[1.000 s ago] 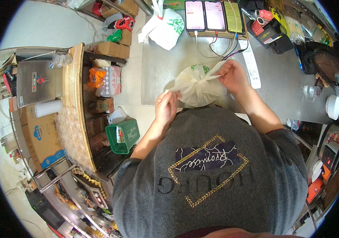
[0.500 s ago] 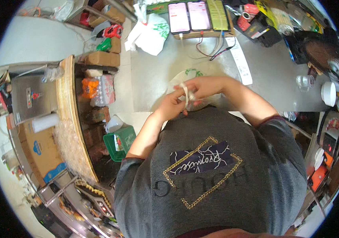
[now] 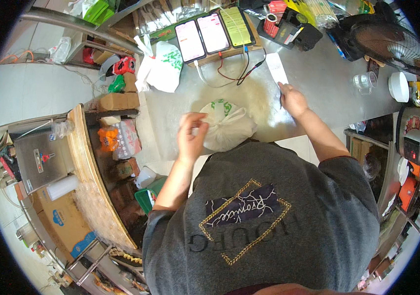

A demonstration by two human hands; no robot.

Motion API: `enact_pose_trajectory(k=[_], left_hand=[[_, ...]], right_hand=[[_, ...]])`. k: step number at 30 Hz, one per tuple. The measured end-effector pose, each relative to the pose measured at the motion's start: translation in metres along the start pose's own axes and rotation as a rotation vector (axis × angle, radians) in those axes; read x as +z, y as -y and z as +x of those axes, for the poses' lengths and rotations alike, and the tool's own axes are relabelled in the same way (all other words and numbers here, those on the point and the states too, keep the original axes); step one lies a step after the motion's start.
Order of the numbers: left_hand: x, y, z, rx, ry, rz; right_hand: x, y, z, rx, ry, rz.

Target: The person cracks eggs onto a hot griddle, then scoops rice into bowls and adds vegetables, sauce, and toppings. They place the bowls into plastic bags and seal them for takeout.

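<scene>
A white plastic bag point(image 3: 229, 130) with green print, its top gathered and tied, sits at the near edge of the metal table point(image 3: 170, 110). Just left of it is my left hand point(image 3: 191, 133), fingers loosely bent and apart, with nothing visible in them. My right hand point(image 3: 294, 102) has reached forward and to the right. Its thumb and fingers pinch the near end of a white paper slip point(image 3: 276, 68), a long receipt that lies on the tabletop. The lower part of the slip is hidden by the hand.
Three phones point(image 3: 214, 33) with cables stand at the back of the table. A second white bag point(image 3: 163, 69) is left of them. On the right are a black fan point(image 3: 387, 42), a clear cup point(image 3: 364, 82) and a white round tub point(image 3: 398, 87). A green bin point(image 3: 146, 199) stands lower left.
Both hands have left the bag's tied top and moved apart. The right hand has gone to the receipt and taken its near end; the left has moved left. The whole view has shifted slightly.
</scene>
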State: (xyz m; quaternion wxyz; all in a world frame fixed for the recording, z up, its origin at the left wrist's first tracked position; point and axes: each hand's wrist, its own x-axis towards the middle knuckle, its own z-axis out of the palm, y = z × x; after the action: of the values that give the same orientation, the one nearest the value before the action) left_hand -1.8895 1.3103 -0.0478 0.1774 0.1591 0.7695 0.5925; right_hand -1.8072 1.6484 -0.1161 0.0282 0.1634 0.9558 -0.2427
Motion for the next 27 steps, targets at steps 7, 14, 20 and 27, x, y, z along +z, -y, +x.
enact_pose_trajectory(k=[7,14,20,27], left_hand=[[0.084,-0.030,0.032,-0.582,0.189,-0.768],[0.031,-0.033,0.052,-0.163,-0.086,-0.948],[0.034,-0.049,0.033,-0.219,-0.180,-0.852],[0.043,-0.058,0.023,-0.255,-0.237,-0.893]], right_hand=[[-0.022,0.097,-0.052,-0.363,0.373,0.470],[-0.125,0.042,0.088,-0.322,-0.418,-0.027],[-0.164,-0.023,0.166,0.053,-0.111,-0.544],[-0.105,-0.047,0.155,0.392,-0.791,0.443]])
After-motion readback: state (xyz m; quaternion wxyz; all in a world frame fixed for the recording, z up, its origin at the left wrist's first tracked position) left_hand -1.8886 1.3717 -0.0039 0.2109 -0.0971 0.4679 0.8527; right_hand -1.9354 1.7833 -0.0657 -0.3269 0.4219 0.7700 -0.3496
